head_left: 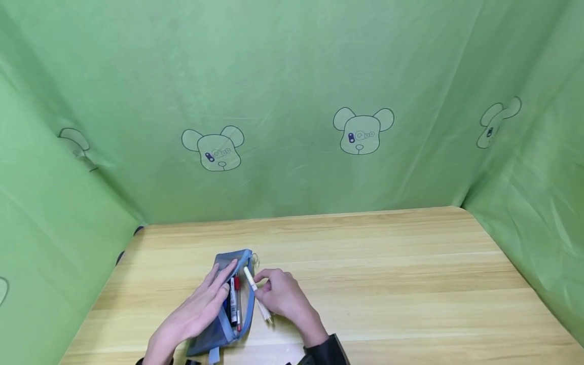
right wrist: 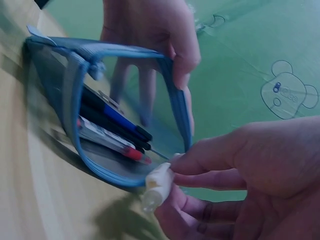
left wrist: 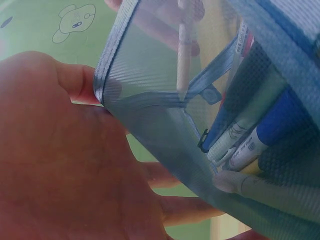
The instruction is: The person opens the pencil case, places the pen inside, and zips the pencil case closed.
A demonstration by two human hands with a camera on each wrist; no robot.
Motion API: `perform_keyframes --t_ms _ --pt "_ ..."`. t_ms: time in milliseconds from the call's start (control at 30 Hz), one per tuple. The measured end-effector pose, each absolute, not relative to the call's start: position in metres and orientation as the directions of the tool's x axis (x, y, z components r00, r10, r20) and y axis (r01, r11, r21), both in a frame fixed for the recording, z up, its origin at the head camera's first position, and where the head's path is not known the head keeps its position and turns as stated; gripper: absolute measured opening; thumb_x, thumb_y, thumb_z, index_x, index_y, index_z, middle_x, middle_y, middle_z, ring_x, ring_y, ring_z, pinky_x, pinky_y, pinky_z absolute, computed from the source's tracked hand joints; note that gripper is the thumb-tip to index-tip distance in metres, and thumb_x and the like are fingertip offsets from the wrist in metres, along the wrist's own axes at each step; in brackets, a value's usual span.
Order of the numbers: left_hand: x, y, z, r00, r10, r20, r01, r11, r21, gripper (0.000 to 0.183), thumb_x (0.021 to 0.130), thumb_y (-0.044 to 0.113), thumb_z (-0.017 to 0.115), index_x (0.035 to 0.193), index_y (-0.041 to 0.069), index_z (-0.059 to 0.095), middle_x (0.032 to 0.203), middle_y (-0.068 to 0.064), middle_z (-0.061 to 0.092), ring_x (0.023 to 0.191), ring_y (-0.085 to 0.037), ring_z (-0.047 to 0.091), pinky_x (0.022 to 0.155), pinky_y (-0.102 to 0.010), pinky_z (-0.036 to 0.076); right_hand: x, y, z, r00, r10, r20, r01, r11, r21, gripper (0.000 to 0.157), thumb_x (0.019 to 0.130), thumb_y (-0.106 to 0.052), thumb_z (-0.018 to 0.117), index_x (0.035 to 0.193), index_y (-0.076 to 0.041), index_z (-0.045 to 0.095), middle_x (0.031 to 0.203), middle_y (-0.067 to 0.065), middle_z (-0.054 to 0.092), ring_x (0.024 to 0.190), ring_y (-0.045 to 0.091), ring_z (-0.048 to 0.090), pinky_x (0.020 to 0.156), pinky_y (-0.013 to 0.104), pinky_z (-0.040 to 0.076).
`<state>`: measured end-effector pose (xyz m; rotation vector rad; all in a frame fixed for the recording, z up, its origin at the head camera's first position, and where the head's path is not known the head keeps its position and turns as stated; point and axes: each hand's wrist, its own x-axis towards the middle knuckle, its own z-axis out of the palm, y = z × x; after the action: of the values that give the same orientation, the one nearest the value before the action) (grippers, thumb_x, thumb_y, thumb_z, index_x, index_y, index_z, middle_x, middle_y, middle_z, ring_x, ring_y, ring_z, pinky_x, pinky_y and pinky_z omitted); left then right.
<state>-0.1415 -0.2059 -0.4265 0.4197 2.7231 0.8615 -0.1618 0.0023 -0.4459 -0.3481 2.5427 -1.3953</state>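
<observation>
A blue mesh pencil case (head_left: 201,342) lies on the table with its zip opening apart. My left hand (head_left: 198,306) grips the edge of that opening, the thumb at the rim and the fingers spread along the outer mesh, as the right wrist view shows. Inside are a white-labelled marker (head_left: 233,303), a red-capped pen (right wrist: 134,153) and a blue-barrelled pen (right wrist: 120,117), among several others. At the case's right side my right hand (head_left: 285,294) pinches a white pen (head_left: 249,278) between thumb and fingers, tilted beside the opening. The fingers hide its middle.
The wooden table (head_left: 388,284) stretches away to the right of the case. Green cloth walls (head_left: 292,76) with printed bear heads enclose its back and sides. A small fabric tab (head_left: 214,355) sticks out from the case's near end.
</observation>
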Motion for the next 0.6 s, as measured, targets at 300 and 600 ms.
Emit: perform_keyframes --t_ms 300,600 --pt "-0.142 -0.206 -0.427 -0.927 0.339 -0.159 0.184 0.783 0.594 0.052 0.110 0.033 0.020 0.160 0.022 0.016 0.158 -0.032 0.007 0.140 -0.050 0.017 0.100 -0.075 0.029 -0.162 -0.018 -0.452 -0.965 -0.260 0.025 -0.155 0.495 -0.855 0.031 0.082 -0.011 0.072 0.111 -0.004 0.075 0.071 -0.003 0.068 0.054 0.003 0.056 0.050 0.022 0.051" --pt "-0.141 -0.207 -0.425 -0.924 0.350 -0.152 0.197 0.779 0.596 0.052 0.110 0.032 0.021 0.160 0.021 0.015 0.159 -0.031 0.006 0.143 -0.046 0.013 0.101 -0.075 0.026 -0.162 -0.031 -0.458 -0.971 -0.239 0.018 -0.116 0.406 -0.907 0.027 0.083 -0.008 0.071 0.108 0.001 0.074 0.070 -0.003 0.068 0.045 0.005 0.057 0.040 0.019 0.050"
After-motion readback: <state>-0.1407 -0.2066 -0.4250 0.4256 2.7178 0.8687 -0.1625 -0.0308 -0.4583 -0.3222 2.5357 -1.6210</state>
